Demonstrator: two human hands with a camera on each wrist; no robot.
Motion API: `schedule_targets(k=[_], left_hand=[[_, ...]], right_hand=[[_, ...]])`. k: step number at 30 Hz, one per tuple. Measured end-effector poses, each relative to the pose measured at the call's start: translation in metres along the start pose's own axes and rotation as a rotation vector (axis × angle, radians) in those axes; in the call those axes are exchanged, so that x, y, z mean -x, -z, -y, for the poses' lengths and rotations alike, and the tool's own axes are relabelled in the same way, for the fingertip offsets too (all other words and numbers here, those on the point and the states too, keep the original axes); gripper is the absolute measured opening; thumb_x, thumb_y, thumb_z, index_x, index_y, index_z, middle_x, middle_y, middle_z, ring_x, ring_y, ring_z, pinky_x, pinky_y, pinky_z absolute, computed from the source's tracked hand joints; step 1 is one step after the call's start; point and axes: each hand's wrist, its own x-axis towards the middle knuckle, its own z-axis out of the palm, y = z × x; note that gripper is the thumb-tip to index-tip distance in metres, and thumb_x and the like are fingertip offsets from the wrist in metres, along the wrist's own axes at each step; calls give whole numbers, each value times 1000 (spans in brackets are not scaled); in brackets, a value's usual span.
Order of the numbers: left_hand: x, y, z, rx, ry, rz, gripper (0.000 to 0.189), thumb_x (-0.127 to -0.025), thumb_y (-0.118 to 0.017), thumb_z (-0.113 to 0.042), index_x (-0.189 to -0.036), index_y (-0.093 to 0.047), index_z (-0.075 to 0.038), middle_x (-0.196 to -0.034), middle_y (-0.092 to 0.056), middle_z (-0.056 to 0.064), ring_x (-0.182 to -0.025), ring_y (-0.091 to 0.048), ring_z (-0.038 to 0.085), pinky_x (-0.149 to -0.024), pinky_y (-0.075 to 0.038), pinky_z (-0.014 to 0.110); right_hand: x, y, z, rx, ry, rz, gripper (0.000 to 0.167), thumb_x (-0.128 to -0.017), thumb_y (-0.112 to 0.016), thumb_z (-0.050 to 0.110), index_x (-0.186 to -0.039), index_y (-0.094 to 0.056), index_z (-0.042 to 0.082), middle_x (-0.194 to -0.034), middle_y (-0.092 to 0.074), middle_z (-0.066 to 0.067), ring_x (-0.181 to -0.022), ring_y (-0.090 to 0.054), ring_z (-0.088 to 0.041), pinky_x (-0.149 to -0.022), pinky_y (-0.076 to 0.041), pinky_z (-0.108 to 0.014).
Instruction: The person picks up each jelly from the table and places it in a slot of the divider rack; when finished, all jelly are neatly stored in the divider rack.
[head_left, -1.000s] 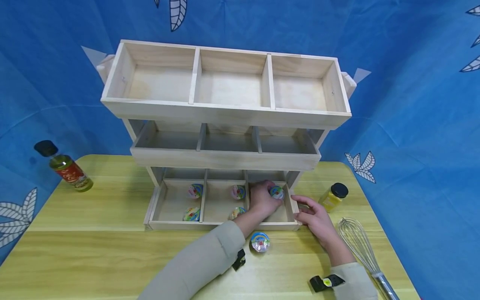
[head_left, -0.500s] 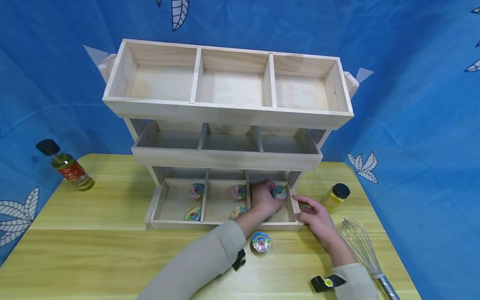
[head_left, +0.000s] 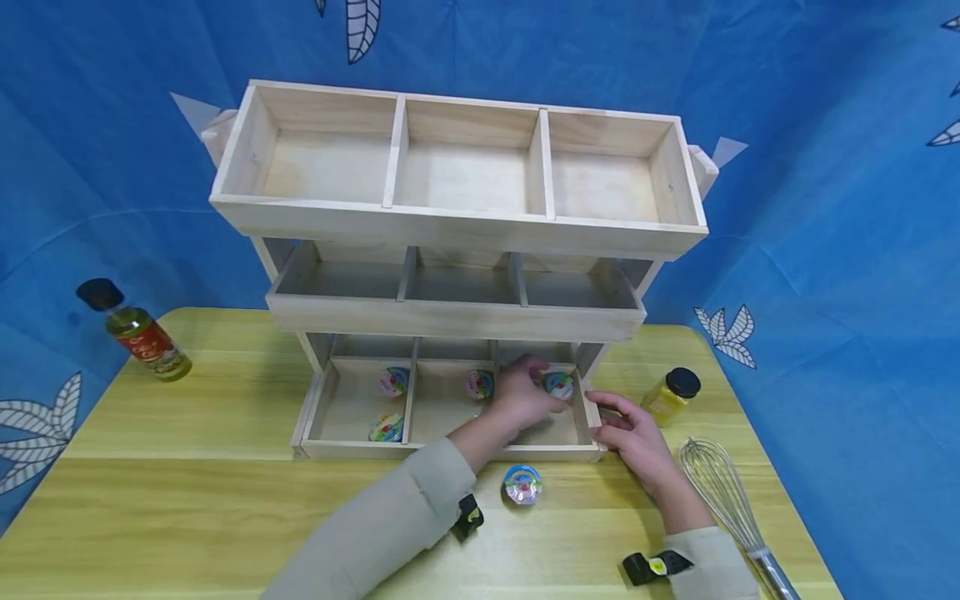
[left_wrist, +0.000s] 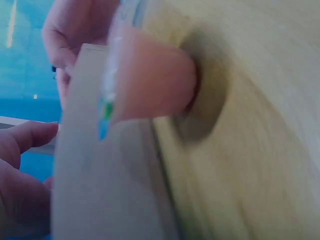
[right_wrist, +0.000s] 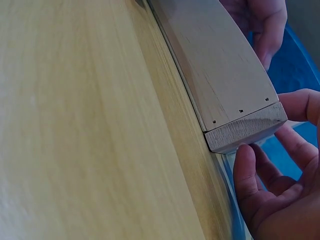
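My left hand (head_left: 521, 393) is inside the right compartment of the bottom tray (head_left: 450, 452), its fingers apart from the jelly cup (head_left: 558, 385) standing by the compartment's right wall. In the left wrist view, that hand's thumb and a finger (left_wrist: 37, 134) are spread with nothing between them. My right hand (head_left: 633, 435) touches the tray's right end from outside, fingers loosely bent, as the right wrist view also shows. Another jelly cup (head_left: 522, 485), pink-sided in the left wrist view, stands on the table before the tray.
The wooden rack has a top tray (head_left: 450, 221) and a middle tray (head_left: 450, 317), each with compartments. Further jelly cups (head_left: 386, 427) sit in the bottom tray's left and middle compartments. An oil bottle (head_left: 150, 343) stands left; a yellow jar (head_left: 667, 396) and whisk (head_left: 720, 487) are right.
My left hand has let go of the jelly cup in the right compartment and drawn slightly left, covering most of a cup in the middle one. The right hand keeps its place.
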Motion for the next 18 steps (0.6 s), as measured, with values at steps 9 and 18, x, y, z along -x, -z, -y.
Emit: schedule_targets(k=[9,18], left_hand=[[24,34,-3,43,-86,75,61,-67,-88,-1,-122,-63,-3,-117,-63,12,-102,-63,27,-90,-52,36],[63,59,5,100,-164,186,59,-69,-84,5,-124,-61,0,-111,-62,5,-103,-60,34,-81,-56,28]], right_hand=[[2,1,0,33,18,10,51,-87,-66,-5,-137,-54,-4,-141,-47,-22,-108,-59,-23,-80,-54,-26],[1,0,1,38,13,0,53,-84,-67,-6,-136,-55,-4,-141,-47,-21,-109,-58,-23,-81,-54,-26]])
